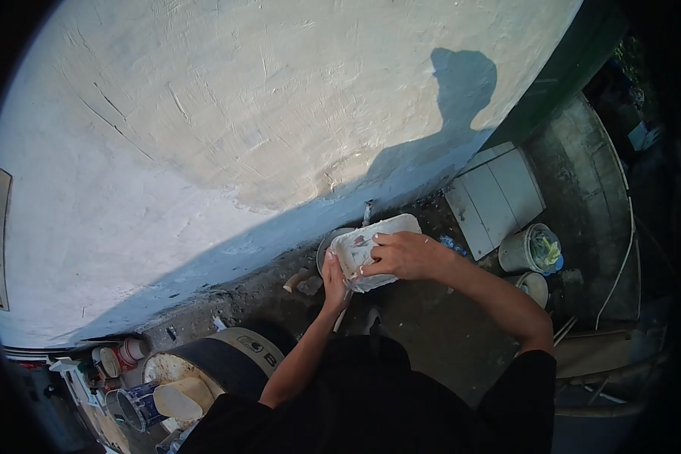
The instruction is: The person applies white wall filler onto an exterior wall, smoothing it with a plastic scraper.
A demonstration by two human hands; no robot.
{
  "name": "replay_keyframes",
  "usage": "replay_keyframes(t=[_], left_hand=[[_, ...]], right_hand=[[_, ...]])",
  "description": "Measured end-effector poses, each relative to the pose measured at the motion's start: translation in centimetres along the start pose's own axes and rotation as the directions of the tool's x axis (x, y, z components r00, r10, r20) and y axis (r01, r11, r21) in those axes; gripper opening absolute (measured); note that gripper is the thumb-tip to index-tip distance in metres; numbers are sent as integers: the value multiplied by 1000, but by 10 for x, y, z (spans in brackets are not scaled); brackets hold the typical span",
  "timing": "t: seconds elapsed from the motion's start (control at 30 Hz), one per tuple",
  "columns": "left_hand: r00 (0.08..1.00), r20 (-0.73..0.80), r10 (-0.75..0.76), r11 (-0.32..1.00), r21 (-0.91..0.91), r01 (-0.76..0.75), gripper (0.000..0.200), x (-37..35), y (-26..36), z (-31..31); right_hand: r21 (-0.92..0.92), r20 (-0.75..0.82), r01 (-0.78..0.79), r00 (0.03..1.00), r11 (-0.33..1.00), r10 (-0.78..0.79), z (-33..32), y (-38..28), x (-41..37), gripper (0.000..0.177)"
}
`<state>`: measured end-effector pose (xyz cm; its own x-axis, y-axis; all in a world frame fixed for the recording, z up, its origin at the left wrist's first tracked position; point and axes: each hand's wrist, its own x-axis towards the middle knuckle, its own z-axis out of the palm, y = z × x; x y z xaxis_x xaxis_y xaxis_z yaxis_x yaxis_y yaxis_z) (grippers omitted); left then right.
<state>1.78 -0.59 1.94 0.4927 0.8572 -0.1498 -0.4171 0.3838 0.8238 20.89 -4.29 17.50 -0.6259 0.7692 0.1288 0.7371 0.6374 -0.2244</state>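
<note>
A white rectangular tray [397, 225], smeared with white material, is held in front of my body near the foot of the wall. My left hand [334, 281] grips its left end, with the thumb at the rim. My right hand [402, 256] reaches over the tray's right side, its fingers bent down into it; whether they pinch something small is hidden. A thin stick or handle [342, 312] points down beneath my left hand. Behind the tray's left end, a round container [323, 250] is partly covered.
A rough whitish wall [204, 98] fills the upper left. Pale panels [495, 198] lean at the right, above a white bucket [518, 251]. At lower left stand a dark drum [231, 356], a cream container [183, 399] and a blue-stained bucket [138, 407].
</note>
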Motion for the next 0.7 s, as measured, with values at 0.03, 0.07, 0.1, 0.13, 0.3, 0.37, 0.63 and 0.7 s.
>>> replay_keyframes(t=[0.03,0.07,0.1,0.13,0.3,0.37,0.63,0.7], left_hand=[[1000,-16,10,1000,-19,-10,43,0,-1,2],[999,-34,19,999,-38,-20,43,0,-1,2],[998,-41,38,999,-29,-39,43,2,-4,-1],[997,-50,58,998,-21,-59,43,4,-8,-5],[987,-87,133,990,52,-129,43,2,-14,-4],[987,-88,131,990,56,-127,43,3,-19,-5],[966,-131,222,974,74,-214,44,2,-21,4],[959,-130,252,963,127,-236,43,2,-21,3]], right_hand=[[13,-32,-22,999,1000,23,0,4,-4,28],[28,-64,-43,997,999,45,-1,6,-9,29],[57,-85,-104,991,993,108,-3,8,-13,30],[86,-103,-161,980,983,169,-5,9,-18,32],[44,-72,-392,916,919,394,-11,3,-21,34],[50,-20,-427,903,903,429,-11,10,-18,34],[241,58,-414,909,878,413,-10,29,-12,25],[268,49,-418,906,868,421,-3,33,-9,26]])
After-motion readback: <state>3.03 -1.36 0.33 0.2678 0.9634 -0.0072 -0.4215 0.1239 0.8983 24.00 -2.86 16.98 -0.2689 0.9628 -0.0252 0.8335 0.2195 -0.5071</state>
